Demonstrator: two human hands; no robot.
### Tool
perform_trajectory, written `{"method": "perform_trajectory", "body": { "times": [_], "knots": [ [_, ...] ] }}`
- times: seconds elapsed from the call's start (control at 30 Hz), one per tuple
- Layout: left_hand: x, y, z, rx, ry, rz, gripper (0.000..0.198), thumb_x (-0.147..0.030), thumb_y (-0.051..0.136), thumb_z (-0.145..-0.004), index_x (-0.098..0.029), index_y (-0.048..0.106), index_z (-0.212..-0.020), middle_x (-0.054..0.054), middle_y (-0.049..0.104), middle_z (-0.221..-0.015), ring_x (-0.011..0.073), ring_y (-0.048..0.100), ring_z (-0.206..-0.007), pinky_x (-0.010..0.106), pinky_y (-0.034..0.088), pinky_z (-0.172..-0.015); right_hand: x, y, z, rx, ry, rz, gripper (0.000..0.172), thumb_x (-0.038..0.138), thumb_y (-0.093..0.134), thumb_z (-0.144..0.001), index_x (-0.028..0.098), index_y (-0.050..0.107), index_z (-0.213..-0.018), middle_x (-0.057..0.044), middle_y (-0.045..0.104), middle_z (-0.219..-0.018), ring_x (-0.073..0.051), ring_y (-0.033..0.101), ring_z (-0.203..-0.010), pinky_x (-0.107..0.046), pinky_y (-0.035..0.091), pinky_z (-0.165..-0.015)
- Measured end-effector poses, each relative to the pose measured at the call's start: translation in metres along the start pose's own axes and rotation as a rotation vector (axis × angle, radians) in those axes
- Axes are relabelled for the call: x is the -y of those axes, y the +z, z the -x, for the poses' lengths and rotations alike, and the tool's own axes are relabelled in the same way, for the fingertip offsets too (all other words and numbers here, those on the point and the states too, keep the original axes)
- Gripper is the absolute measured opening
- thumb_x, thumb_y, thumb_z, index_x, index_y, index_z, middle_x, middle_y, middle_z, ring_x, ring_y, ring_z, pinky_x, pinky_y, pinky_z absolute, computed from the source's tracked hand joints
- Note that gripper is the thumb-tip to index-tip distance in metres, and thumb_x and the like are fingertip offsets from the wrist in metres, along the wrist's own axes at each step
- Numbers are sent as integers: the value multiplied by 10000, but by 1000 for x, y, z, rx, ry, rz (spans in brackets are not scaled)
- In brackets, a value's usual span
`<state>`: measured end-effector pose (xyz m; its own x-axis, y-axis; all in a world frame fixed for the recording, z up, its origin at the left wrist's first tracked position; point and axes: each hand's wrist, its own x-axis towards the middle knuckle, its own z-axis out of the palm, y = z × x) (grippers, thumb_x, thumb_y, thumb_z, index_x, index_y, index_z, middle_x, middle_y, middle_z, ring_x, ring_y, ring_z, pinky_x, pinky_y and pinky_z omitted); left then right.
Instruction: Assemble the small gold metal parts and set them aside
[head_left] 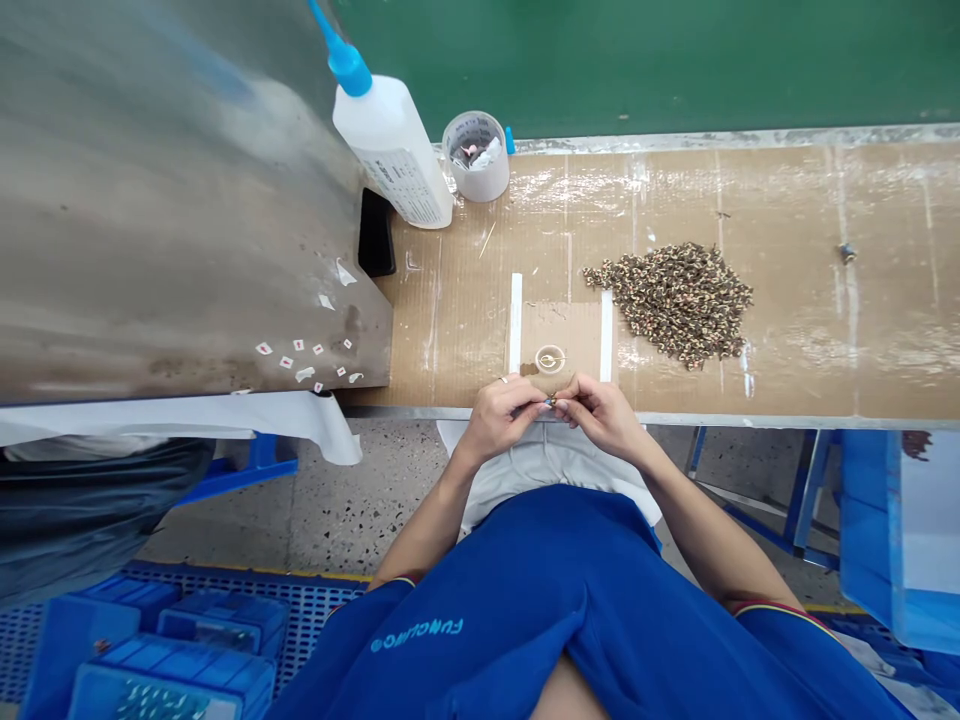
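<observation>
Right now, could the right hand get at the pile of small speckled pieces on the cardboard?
Probably yes: only flat cardboard lies between the right hand and the pile, though it would likely first let go of the small part pinched with the left hand.

Bright, even overhead light; glare streaks your taped cardboard [675, 185], shadows stay faint under your left hand [499, 420] and right hand [600, 415]; edges soften and bend, blurring the metal panel [165, 200].

Upper centre, white squeeze bottle [391, 150] with blue nozzle [343, 60] against green panel [645, 50]; centre right, brown-and-cream speckled heap of small parts [671, 303] on tan cardboard [817, 290]; bottom centre, royal-blue shirt [525, 610].
</observation>
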<state>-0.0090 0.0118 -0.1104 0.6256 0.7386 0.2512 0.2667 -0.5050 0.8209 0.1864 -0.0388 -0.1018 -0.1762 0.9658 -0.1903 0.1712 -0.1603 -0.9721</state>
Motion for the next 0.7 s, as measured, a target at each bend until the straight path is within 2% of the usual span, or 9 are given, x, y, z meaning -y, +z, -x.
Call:
{"method": "perform_trajectory", "body": {
  "times": [0.3, 0.7],
  "knots": [
    [3, 0, 2, 28, 51, -29, 334, -330, 530, -1011, -171, 671, -753, 21, 653, -651, 147, 530, -624, 267, 413, -633, 5, -4, -1, 76, 10, 88, 176, 281, 566, -916, 224, 512, -758, -9, 662, -680, -150, 590, -611, -260, 426, -583],
    [1, -1, 1, 40, -10, -23, 368, -349, 503, -1013, -176, 663, -730, 20, 619, -627, 151, 532, -630, 276, 417, -640, 2, 0, -5, 68, -18, 118, 158, 256, 541, -919, 230, 503, -768, 5, 650, -657, -146, 595, -585, -257, 430, -580]
  ]
}}
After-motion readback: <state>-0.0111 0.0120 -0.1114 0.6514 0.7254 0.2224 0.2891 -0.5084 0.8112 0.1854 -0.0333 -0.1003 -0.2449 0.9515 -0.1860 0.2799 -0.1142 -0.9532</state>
